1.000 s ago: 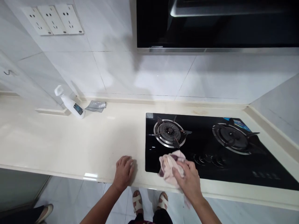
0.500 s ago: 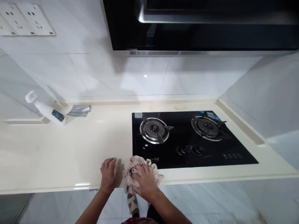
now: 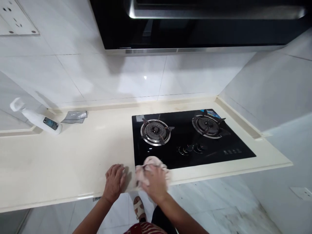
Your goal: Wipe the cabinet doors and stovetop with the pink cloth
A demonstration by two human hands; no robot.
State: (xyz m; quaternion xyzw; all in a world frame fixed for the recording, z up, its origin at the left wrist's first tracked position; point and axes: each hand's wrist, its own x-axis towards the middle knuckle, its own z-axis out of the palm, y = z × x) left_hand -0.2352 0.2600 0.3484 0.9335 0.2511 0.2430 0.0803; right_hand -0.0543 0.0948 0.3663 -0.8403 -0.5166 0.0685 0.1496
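My right hand (image 3: 156,184), a little blurred, presses a crumpled pinkish-white cloth (image 3: 153,161) down at the front left corner of the black gas cooktop (image 3: 174,158). The cloth lies partly over the glass and partly on the counter edge. Resting flat near the front of the cream countertop (image 3: 80,156) is my left hand (image 3: 114,182), its fingers stretched out and nothing in it. Two burners show on the cooktop, the left burner (image 3: 155,131) and the right burner (image 3: 207,125), with knobs (image 3: 191,149) between and in front of them.
A white spray bottle (image 3: 39,118) leans at the back left, beside a grey folded packet (image 3: 75,117). Above the cooktop hangs a black range hood (image 3: 185,35). Wall sockets (image 3: 17,19) are at upper left. A tiled wall (image 3: 268,94) bounds the right side.
My right hand and the cloth have shifted slightly right and forward, more onto the cooktop's corner. My left hand stays on the counter. The whole view has turned a little to the right.
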